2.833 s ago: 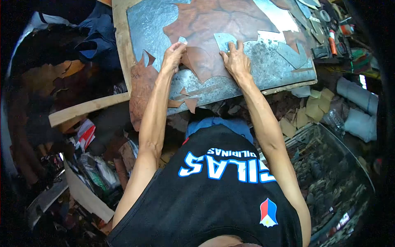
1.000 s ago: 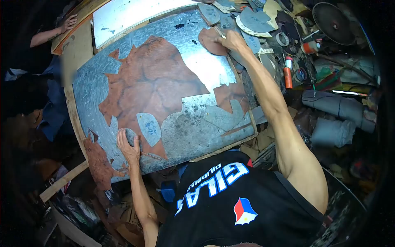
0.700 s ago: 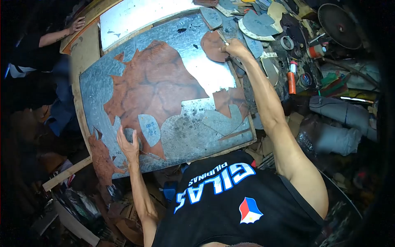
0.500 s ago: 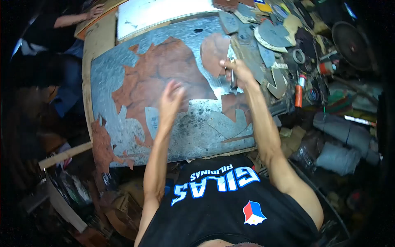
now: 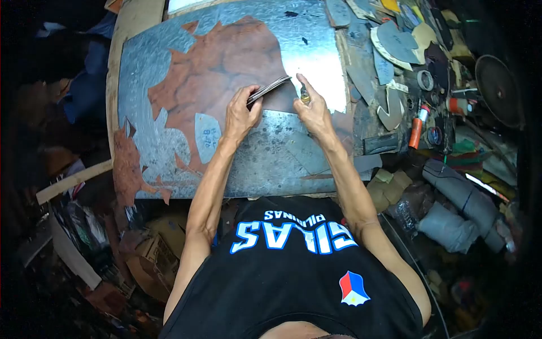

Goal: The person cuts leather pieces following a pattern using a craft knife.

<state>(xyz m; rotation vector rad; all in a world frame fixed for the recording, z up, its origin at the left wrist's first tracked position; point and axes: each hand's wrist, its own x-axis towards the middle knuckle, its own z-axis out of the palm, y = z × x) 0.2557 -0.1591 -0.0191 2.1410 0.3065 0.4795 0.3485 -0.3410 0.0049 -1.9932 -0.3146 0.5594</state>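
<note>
My left hand (image 5: 241, 112) is closed on a stack of thin cut pieces (image 5: 269, 90), tilted and seen nearly edge-on over the leather. Close by on the right, my right hand (image 5: 314, 114) wraps round a small tool with a yellowish, shiny part (image 5: 305, 96); its exact kind is hard to make out. The tool hand's forefinger points toward the stack's far end. Beneath both hands, a large reddish-brown leather hide (image 5: 226, 62) with ragged edges lies on a metal sheet (image 5: 271, 152). A grey marked template (image 5: 208, 138) rests at the hide's lower edge.
Grey and cream templates (image 5: 395, 42) crowd the bench's right side. Beside them are a tape roll (image 5: 425, 80), an orange tube (image 5: 416, 131) and a round dark disc (image 5: 499, 90). A leather scrap (image 5: 129, 164) hangs over the left edge. Grey rolls (image 5: 449, 223) lie lower right.
The rounded brown piece that lay at the right of the sheet is gone from there. My left hand now holds a stack, and both hands have come closer together. The view has shifted.
</note>
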